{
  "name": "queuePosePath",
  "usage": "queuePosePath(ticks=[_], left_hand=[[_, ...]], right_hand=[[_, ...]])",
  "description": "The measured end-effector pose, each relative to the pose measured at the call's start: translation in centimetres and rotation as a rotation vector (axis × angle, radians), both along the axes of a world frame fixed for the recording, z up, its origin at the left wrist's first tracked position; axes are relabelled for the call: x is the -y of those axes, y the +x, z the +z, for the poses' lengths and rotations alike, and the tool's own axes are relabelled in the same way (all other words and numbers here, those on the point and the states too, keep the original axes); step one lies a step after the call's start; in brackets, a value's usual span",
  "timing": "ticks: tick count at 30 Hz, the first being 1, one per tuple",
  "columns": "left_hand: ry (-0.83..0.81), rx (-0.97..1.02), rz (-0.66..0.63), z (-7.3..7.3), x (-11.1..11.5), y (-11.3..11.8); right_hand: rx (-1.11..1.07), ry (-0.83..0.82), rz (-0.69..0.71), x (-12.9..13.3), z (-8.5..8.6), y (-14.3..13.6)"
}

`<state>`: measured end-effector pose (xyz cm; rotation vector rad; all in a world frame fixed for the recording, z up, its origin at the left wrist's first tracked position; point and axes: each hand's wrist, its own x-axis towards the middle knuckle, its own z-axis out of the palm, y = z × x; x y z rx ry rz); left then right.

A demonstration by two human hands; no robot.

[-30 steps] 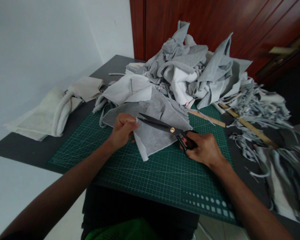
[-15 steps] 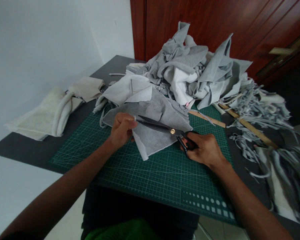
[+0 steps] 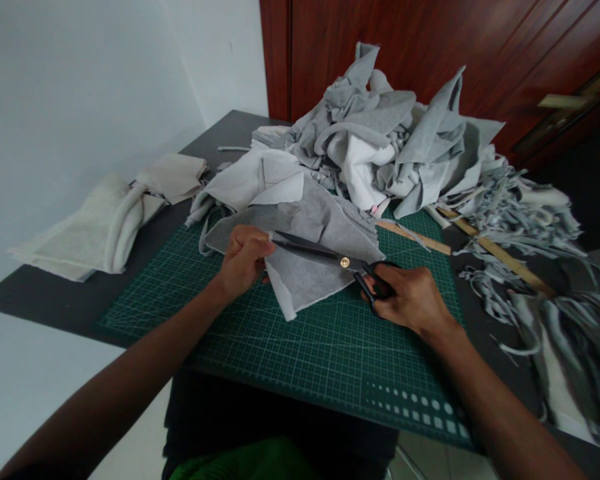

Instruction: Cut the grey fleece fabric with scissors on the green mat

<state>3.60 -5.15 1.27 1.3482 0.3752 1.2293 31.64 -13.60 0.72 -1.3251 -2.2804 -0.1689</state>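
My left hand [image 3: 245, 260] pinches the edge of a grey cloth [image 3: 315, 277] at the centre of the green cutting mat [image 3: 325, 360]. The fingers of my right hand [image 3: 407, 297] are in the handles of black scissors [image 3: 345, 262] with a brass-coloured pivot. Their long blades lie over the cloth and point left, with the tips close to my left fingertips. One corner of the cloth hangs toward me, its edge folded over and pale. White and grey cloth pieces [image 3: 277, 179] lie just behind it.
A tall heap of grey cloth [image 3: 405, 133] stands at the back. Cream folded pieces [image 3: 90, 223] lie at the left. Thin strips [image 3: 520, 213] and a long wooden stick [image 3: 510, 260] are at the right, with a short wooden strip [image 3: 415, 237] on the mat.
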Motion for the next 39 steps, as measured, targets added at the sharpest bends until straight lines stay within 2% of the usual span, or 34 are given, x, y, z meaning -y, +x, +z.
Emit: queuePosePath(ticks=[4,8,15,20,28,34,39], left_hand=[[0.001,-0.059,-0.036,0.4,0.2,0.0],[-0.018,-0.120,-0.015,0.0,0.1,0.0],[0.085,-0.184,0.041,-0.6,-0.2,-0.3],[0.199,-0.194,0.039,-0.4,-0.3,-0.2],[0.154,-0.224,0.142,-0.2,-0.2,-0.3],[0.243,-0.085,0.131,-0.3,-0.4,-0.2],[0.176,-0.097,0.139,0.2,-0.1,-0.2]], right_hand=[[0.024,-0.012,-0.008,0.1,0.3,0.1],[0.042,-0.016,-0.017,0.4,0.6,0.1],[0.032,-0.011,-0.042,0.4,0.4,-0.3],[-0.008,-0.018,-0.051,0.2,0.0,-0.7],[-0.025,-0.028,-0.039,0.1,-0.2,-0.5],[-0.030,-0.017,-0.023,0.0,-0.3,-0.2],[-0.020,-0.031,-0.020,0.0,-0.2,-0.3]])
